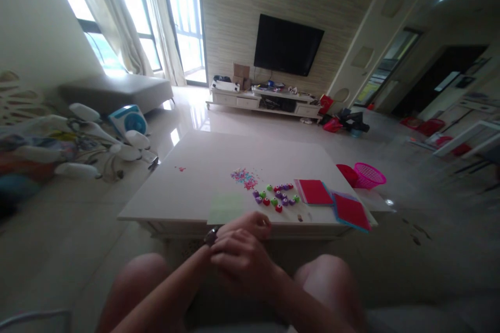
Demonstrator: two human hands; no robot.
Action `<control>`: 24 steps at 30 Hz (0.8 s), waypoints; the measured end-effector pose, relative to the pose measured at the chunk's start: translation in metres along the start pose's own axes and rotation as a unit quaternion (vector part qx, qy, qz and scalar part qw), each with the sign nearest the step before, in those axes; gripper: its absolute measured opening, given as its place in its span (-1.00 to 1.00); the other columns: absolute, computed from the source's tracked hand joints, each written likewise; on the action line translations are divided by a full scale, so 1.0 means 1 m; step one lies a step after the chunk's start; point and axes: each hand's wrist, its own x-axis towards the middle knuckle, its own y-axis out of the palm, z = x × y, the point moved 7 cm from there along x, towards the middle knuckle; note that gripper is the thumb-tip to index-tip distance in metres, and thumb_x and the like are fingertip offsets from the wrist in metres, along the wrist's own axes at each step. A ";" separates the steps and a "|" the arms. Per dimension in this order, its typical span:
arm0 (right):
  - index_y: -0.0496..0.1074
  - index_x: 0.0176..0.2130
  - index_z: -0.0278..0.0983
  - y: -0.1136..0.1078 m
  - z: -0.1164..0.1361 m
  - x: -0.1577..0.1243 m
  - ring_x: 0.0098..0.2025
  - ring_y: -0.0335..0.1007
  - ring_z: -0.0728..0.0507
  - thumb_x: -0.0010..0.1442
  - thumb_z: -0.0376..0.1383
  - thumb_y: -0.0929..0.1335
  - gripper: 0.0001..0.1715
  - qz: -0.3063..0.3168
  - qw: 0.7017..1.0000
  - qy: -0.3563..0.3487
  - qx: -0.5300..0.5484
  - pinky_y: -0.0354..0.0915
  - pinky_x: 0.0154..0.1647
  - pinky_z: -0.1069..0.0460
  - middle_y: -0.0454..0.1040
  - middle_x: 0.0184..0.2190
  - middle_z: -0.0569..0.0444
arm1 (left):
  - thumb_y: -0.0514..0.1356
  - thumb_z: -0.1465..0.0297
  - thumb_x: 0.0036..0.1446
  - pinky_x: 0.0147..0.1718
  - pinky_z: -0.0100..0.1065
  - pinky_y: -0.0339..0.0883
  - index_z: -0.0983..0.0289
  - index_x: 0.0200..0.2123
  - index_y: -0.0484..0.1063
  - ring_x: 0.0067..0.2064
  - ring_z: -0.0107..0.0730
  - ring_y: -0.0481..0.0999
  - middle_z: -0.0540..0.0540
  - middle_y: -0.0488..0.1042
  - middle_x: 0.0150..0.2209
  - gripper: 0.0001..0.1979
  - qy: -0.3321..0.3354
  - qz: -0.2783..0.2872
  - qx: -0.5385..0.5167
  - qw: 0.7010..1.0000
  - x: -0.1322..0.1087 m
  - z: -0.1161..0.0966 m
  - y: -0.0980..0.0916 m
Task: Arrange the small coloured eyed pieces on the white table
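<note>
My two hands meet just below the near edge of a white low table, above my bare knees. My left hand is curled into a loose fist, with a watch on its wrist. My right hand lies over the left one, fingers bent around it next to the watch. Nothing else shows in either hand. Nearest on the table are a pale green sheet and a cluster of round purple, red and green beads.
A small heap of tiny pink and blue bits lies mid-table. Two red pads sit at the right, with a pink basket and red bowl beyond. Clutter and a blue fan stand left; a wall TV hangs far back.
</note>
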 end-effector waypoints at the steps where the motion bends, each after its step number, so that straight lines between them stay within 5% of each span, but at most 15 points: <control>1: 0.57 -0.18 -0.18 -0.016 -0.025 0.002 -0.07 0.56 -0.22 0.20 -0.33 0.38 -0.82 -0.046 0.999 0.006 -0.026 0.47 0.03 -0.18 0.65 -0.10 -0.01 | 0.24 0.18 0.27 -0.13 -0.25 0.55 0.17 0.11 0.55 -0.11 -0.19 0.66 0.14 0.68 -0.08 -0.61 0.008 -0.037 0.014 0.999 0.009 0.006 -0.026; 4: 0.53 -0.18 -0.24 -0.058 -0.121 -0.005 -0.08 0.50 -0.20 0.23 -0.45 0.34 -0.80 -0.122 0.974 0.168 -0.087 0.41 -0.02 -0.11 0.57 -0.20 -0.03 | 0.22 0.28 0.22 -0.29 -0.27 0.47 0.24 -0.14 0.55 -0.32 -0.25 0.64 0.10 0.63 -0.25 -0.79 -0.014 -0.154 0.076 0.985 0.034 0.036 -0.096; 7: 0.51 -0.22 -0.26 -0.073 -0.205 -0.024 -0.04 0.48 -0.24 0.27 -0.47 0.35 -0.85 -0.035 0.914 0.370 -0.167 0.36 0.06 -0.11 0.57 -0.19 -0.07 | 0.17 0.33 0.27 -0.34 -0.29 0.38 0.24 -0.12 0.50 -0.42 -0.32 0.60 0.05 0.59 -0.31 -0.82 -0.054 -0.220 0.106 0.968 0.045 0.069 -0.139; 10: 0.56 -0.09 -0.27 -0.062 -0.247 -0.030 0.09 0.47 -0.28 0.33 -0.38 0.38 -0.84 0.104 0.870 0.437 -0.204 0.32 0.14 -0.12 0.59 -0.03 -0.08 | 0.23 0.39 0.25 -0.25 -0.29 0.39 0.18 -0.09 0.54 -0.27 -0.29 0.63 0.06 0.66 -0.22 -0.83 -0.052 -0.230 0.247 0.940 0.048 0.081 -0.156; 17: 0.54 0.10 -0.31 -0.022 -0.277 -0.019 0.17 0.47 -0.29 0.37 -0.37 0.36 -0.67 0.214 0.831 0.471 -0.204 0.30 0.18 -0.10 0.58 0.07 -0.10 | 0.33 0.46 0.23 0.00 -0.18 0.47 0.22 0.07 0.51 0.02 -0.10 0.60 0.18 0.60 0.03 -0.66 -0.099 -0.183 0.359 0.910 0.056 0.102 -0.164; 21: 0.51 0.16 -0.33 -0.007 -0.271 -0.020 0.14 0.50 -0.26 0.36 -0.33 0.40 -0.60 0.233 0.851 0.452 -0.132 0.32 0.17 -0.06 0.58 0.11 -0.10 | 0.41 0.39 0.21 0.15 -0.09 0.45 0.25 0.18 0.47 0.22 0.05 0.48 0.26 0.52 0.17 -0.52 -0.087 -0.169 0.404 0.895 0.057 0.106 -0.154; 24: 0.54 0.12 -0.30 -0.015 -0.268 -0.018 0.13 0.51 -0.24 0.37 -0.30 0.41 -0.66 0.209 0.858 0.453 -0.120 0.32 0.16 -0.04 0.60 0.11 -0.07 | 0.41 0.38 0.22 0.22 -0.08 0.42 0.26 0.22 0.46 0.24 0.05 0.45 0.28 0.48 0.22 -0.48 -0.084 -0.156 0.416 0.892 0.055 0.106 -0.145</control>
